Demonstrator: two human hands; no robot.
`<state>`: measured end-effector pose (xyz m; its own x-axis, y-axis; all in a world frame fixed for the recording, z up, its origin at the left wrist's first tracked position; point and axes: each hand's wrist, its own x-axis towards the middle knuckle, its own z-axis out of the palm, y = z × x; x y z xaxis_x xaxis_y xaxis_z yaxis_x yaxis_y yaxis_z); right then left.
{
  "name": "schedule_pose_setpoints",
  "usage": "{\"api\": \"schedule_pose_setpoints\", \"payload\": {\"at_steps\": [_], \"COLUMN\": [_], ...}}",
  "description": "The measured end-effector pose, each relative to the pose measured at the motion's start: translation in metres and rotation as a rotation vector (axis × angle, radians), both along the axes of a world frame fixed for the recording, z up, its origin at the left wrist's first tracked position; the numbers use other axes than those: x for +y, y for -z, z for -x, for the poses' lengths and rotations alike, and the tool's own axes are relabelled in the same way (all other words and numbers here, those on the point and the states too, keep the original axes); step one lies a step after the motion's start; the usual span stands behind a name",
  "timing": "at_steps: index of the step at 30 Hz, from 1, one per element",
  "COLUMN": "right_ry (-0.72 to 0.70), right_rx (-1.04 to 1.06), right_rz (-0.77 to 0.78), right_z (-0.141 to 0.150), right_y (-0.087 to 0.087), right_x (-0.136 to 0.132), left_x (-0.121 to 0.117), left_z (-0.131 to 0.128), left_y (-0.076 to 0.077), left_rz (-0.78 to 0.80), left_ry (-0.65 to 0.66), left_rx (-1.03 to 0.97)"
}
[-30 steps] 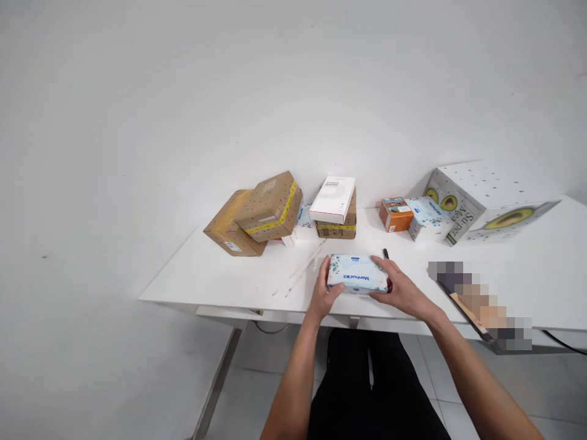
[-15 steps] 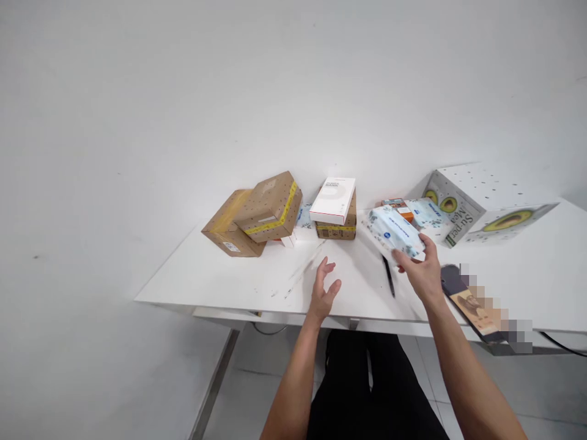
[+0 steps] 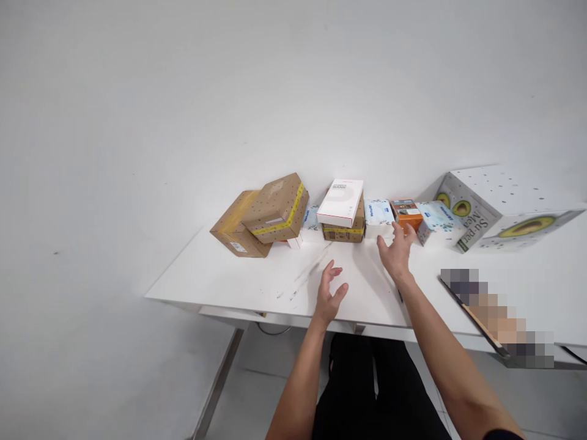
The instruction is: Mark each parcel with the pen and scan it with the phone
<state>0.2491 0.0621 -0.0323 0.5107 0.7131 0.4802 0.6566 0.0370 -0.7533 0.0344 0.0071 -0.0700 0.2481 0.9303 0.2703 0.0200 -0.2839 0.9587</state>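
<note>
My right hand [image 3: 397, 250] is open with fingers spread, just in front of a blue-and-white tissue pack [image 3: 380, 215] and an orange box [image 3: 407, 214]. That tissue pack stands between the orange box and a small cardboard box [image 3: 343, 233] with yellow tape. A white power bank box [image 3: 341, 203] lies on top of the cardboard box. My left hand [image 3: 329, 294] hovers over the front of the table, open and holding nothing. Another tissue pack [image 3: 439, 222] sits right of the orange box.
Two taped cardboard boxes, one [image 3: 277, 209] leaning on the other [image 3: 238, 229], stand at the left over a partly hidden tissue pack [image 3: 312, 220]. A large avocado-print carton [image 3: 504, 195] is at the right. A blurred flat object [image 3: 495, 318] lies on the white table [image 3: 257, 275] edge.
My right hand has set the tissue pack down beside the orange box, let go and drawn leftward. My left hand stays much the same. The view has shifted slightly.
</note>
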Motion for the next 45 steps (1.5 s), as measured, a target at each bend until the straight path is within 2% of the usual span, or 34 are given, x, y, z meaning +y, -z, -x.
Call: {"api": "schedule_pose_setpoints", "payload": {"at_steps": [3,6,8,9,11,13,15,17,21,23,25,28,31,35,38,41,45], "right_ry": [-0.111,-0.211,-0.224,-0.232,-0.274,-0.337,-0.388,-0.429,-0.465,-0.505,-0.534,-0.562,-0.477,-0.161,0.002,0.031,0.030], "right_rx": [-0.139,-0.391,-0.463,-0.465,-0.414,-0.305,-0.124,0.106,0.454,0.529,0.590,0.541,0.440,0.142,-0.133,-0.245,-0.252], "right_rz": [-0.032,0.190,0.333,0.358,0.298,0.145,0.024,-0.020,0.013,0.084,0.179,0.321,0.385,0.362,0.527,0.738,0.798], "right_z": [0.025,0.054,0.065,0.068,0.067,0.060,0.052,0.046,0.046,0.052,0.059,0.061,0.044,0.009,-0.006,-0.006,-0.002], "right_y": [-0.033,-0.070,-0.083,-0.085,-0.079,-0.066,-0.052,-0.042,-0.025,-0.010,0.005,0.018,0.015,0.006,0.006,0.009,0.008], "right_x": [-0.006,0.001,0.008,0.010,0.008,-0.003,-0.021,-0.043,-0.091,-0.116,-0.140,-0.168,-0.176,-0.155,-0.131,-0.114,-0.109], "left_x": [0.000,0.000,0.001,0.001,0.002,0.004,0.008,0.012,0.014,0.010,0.006,0.002,0.002,0.004,0.004,-0.002,-0.033], "left_z": [-0.001,0.000,0.000,0.000,0.000,-0.001,-0.002,0.000,0.005,0.008,0.008,0.008,0.005,-0.001,-0.002,0.000,-0.002], "left_y": [-0.002,-0.002,0.000,0.001,0.002,0.002,0.001,-0.003,-0.010,-0.012,-0.014,-0.012,-0.005,0.005,0.007,0.002,-0.003], "left_rz": [0.010,0.023,0.035,0.046,0.080,0.136,0.220,0.316,0.467,0.485,0.411,0.264,0.261,0.183,0.113,0.040,-0.258], "left_ry": [-0.005,-0.021,-0.034,-0.044,-0.079,-0.128,-0.178,-0.209,-0.168,-0.117,-0.066,-0.024,-0.026,-0.057,-0.088,-0.142,-0.285], "left_rx": [-0.010,-0.049,-0.074,-0.090,-0.145,-0.242,-0.393,-0.570,-0.798,-0.796,-0.681,-0.443,-0.315,-0.133,-0.071,-0.035,0.148]}}
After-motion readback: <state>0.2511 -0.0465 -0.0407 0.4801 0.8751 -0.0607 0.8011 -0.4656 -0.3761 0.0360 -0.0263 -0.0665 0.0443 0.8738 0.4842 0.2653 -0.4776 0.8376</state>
